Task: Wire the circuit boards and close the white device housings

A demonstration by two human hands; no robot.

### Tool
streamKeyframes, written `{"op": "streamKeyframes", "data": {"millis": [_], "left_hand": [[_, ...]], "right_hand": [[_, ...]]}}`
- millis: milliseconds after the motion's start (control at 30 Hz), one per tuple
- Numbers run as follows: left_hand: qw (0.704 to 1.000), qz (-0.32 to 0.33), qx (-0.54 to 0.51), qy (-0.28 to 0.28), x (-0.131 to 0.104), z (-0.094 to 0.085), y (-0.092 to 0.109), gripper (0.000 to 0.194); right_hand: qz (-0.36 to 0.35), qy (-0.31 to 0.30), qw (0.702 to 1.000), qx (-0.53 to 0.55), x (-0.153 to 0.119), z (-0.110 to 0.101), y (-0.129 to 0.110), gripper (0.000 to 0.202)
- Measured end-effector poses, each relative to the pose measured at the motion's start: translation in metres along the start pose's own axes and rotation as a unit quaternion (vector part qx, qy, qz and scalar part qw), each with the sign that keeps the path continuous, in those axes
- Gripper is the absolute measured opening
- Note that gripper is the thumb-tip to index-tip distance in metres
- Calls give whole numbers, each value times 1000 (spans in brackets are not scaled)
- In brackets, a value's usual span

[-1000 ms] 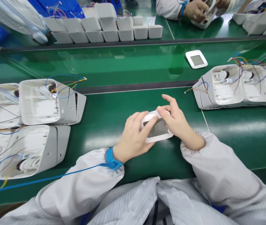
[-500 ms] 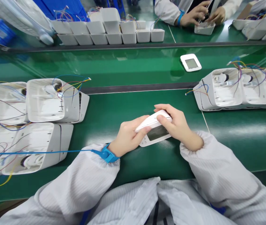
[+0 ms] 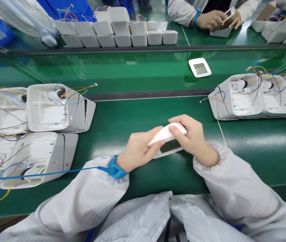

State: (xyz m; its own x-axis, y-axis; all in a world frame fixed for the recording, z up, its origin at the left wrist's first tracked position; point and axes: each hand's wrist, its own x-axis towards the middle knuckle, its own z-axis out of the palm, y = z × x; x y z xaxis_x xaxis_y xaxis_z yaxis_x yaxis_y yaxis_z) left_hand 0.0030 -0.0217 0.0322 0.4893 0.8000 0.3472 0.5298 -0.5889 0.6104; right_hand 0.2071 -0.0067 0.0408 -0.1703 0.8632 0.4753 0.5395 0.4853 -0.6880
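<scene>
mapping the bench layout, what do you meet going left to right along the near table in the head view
wired housings → blue wrist strap → left hand → white panel → right hand → row of housings

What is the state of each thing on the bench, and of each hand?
Left hand: gripping the display unit from the left.
Right hand: gripping the display unit from the right.
Display unit: held in both hands, tilted, screen partly hidden.
Second display unit: lying flat on the belt, screen up.
Open housings: on their sides, wires hanging out.
Wrist strap: on left wrist, cord attached.
</scene>
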Motion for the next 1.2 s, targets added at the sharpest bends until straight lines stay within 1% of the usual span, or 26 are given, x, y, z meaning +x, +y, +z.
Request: {"op": "streamKeyframes", "data": {"millis": [133,300,433,500,600,667,767,867,1033,1133,1200], "left_hand": [[999,32,13,3,-3,2,1,40],[1000,11,23,1,-5,6,3,43],[999,-1,-34,19,-3,8,0,40],[996,-16,-72,39,-2,10,-3,37],[989,-56,-119,68,0,13,-9,35],[981,-90,-144,98,1,15,-12,35],[968,-131,-176,125,3,17,-13,36],[969,-127,-183,107,1,17,-8,38],[976,-107,-174,75,-4,16,-2,38],[977,-103,-169,77,-3,15,-5,39],[973,-112,-181,87,-1,16,-8,40]], "right_hand": [[-12,-12,1000,-14,2,-3,-1,29],[-9,-35,999,1,5,-5,2,29],[26,-26,999,29,3,-3,7,28],[52,-25,997,52,1,-1,9,31],[61,-32,995,68,-2,3,13,44],[59,-34,997,39,-1,5,16,51],[72,-64,995,-21,2,5,19,50],[64,-90,993,-45,7,2,19,50],[27,-88,995,-39,7,-2,21,54],[27,-81,996,-28,5,1,25,54],[33,-80,996,-19,5,3,29,51]]}}
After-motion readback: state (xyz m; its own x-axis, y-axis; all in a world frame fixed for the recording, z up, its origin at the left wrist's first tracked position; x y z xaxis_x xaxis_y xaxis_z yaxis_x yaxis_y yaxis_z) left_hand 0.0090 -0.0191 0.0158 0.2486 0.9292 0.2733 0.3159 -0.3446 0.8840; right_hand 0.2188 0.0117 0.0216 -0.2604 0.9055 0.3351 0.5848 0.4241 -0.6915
